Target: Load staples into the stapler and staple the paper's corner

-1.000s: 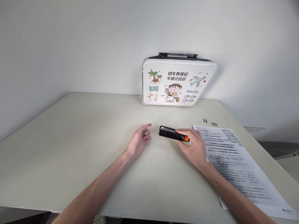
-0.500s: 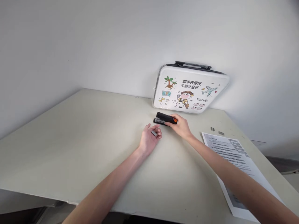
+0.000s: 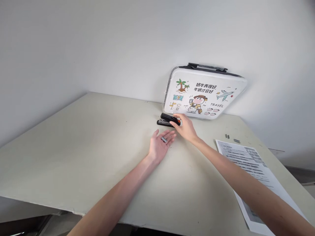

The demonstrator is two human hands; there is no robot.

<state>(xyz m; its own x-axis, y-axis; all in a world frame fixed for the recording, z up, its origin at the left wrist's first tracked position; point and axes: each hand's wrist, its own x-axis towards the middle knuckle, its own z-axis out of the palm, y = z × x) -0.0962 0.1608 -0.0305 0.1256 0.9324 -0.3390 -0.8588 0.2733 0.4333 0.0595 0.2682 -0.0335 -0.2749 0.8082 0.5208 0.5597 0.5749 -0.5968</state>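
Observation:
My left hand (image 3: pixel 159 146) lies palm up with its fingers stretched out. Across those fingers rests a small grey strip of staples (image 3: pixel 164 139), not gripped. Just beyond them, a black stapler (image 3: pixel 168 118) with an orange part at its back end sits near the table's far side. My right hand (image 3: pixel 185 127) is closed on the rear of this stapler, thumb on the near side. Between its top arm and base a gap shows at the front, with the metal magazine visible inside.
A white case (image 3: pixel 204 93) with cartoon prints leans against the wall behind the stapler. On the right lies a printed sheet (image 3: pixel 246 164), partly under my right forearm. Several loose staple strips (image 3: pixel 236 141) are beyond the sheet. The table's near edge (image 3: pixel 81 213) runs below my forearms.
My left fingers have uncurled and spread, the staple strip still on them. My right hand has moved the stapler slightly left and away. The view has shifted a little.

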